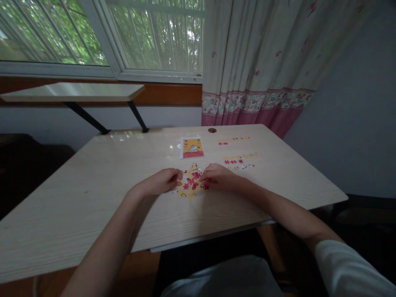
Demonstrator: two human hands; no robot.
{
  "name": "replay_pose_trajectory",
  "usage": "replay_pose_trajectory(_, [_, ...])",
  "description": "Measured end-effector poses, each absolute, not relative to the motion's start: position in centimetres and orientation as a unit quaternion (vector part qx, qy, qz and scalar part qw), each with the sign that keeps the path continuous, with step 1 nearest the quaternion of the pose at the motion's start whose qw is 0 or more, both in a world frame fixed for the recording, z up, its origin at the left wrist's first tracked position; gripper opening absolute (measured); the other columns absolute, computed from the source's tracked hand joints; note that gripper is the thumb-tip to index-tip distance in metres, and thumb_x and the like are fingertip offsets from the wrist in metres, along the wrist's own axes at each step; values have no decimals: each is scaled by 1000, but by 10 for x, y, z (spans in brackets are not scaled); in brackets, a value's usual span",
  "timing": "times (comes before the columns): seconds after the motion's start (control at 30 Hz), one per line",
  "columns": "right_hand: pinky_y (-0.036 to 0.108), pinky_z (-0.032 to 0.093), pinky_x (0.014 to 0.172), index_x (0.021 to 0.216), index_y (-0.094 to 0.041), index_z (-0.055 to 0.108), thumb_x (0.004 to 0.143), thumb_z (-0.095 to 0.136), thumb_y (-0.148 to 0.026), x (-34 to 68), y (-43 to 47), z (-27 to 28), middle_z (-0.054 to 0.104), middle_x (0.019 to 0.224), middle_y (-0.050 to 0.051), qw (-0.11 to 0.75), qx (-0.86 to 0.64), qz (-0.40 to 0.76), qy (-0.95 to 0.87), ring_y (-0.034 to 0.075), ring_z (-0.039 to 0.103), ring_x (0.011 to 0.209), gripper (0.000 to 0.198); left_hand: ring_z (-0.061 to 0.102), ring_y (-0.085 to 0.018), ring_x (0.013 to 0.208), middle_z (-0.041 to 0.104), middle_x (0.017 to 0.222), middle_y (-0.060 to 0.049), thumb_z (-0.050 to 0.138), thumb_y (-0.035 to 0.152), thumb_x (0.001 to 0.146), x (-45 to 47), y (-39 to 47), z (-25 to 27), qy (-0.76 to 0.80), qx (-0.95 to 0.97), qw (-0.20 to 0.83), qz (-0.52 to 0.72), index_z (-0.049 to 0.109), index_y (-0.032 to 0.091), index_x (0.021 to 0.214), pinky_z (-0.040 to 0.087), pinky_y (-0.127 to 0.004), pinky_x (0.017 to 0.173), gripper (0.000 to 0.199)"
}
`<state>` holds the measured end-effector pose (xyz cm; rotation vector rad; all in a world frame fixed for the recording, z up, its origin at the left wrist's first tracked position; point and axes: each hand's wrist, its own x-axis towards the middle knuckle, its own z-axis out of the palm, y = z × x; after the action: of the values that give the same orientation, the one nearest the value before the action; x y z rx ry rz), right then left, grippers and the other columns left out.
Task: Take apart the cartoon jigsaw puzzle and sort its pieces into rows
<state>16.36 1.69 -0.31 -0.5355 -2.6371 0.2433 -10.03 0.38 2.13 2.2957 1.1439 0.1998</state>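
Note:
A loose pile of jigsaw pieces (192, 181), red, yellow and white, lies on the table between my two hands. At the pile's left edge, my left hand (165, 180) has its fingers curled in; whatever the fingertips may hold is too small to tell. My right hand (218, 176) reaches into the right side of the pile, fingers bent down and closed among red pieces, their tips partly hidden. Just beyond the pile lies a picture card (192, 148) showing a white animal on yellow and red.
Sorted rows of pieces lie to the right: a yellow row (236, 139), red pieces (233, 161) and white pieces (243, 167). A raised shelf (74, 93) on black legs stands at the back left of the table (93, 194). Behind are a window and a curtain (247, 62).

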Motion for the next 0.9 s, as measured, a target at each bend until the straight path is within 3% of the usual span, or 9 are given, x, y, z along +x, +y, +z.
replay_pose_trajectory(0.17, [28, 40, 73, 87, -19, 65, 84, 55, -25, 165, 11, -11, 66, 80, 5, 258, -200, 83, -942, 15, 57, 78, 12, 42, -12, 57, 50, 65, 1, 49, 36, 77, -99, 5, 20, 433, 855, 276, 70, 56, 15, 84, 32, -23, 54, 23])
replay_pose_trajectory(0.67, [28, 40, 74, 88, -18, 63, 87, 51, -25, 163, 11, -10, 65, 82, 4, 268, -215, 85, -935, 15, 57, 78, 14, 47, -15, 66, 53, 74, -4, 47, 21, 71, -94, 5, 16, 409, 875, 247, 77, 54, 15, 79, 37, -27, 63, 13])
replay_pose_trajectory(0.9, [29, 42, 74, 88, -18, 63, 86, 51, -24, 163, 11, -11, 65, 83, 5, 274, -211, 88, -934, 15, 57, 79, 13, 43, -13, 60, 50, 69, 0, 45, 21, 73, -95, 4, 13, 406, 863, 289, 84, 49, 17, 79, 34, -25, 57, 8])
